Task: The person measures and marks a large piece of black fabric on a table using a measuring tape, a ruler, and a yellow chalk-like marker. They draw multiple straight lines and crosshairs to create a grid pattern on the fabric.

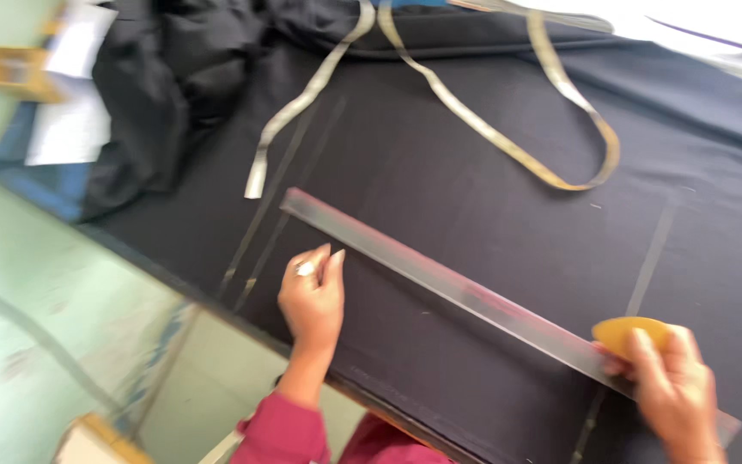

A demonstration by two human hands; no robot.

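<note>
Head view, ruler (474, 296) under right fingers (646, 348)

Tailoring workshop: black cloth (474, 172) on cutting table, measuring tape (508, 146), long ruler (448, 283), tailor's chalk (624, 333).

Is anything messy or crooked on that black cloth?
A little: the measuring tape sprawls in loose loops, and a black bundle lies crumpled at the corner. The ruler lies slanted under the right hand; the left hand rests nearby.
</note>
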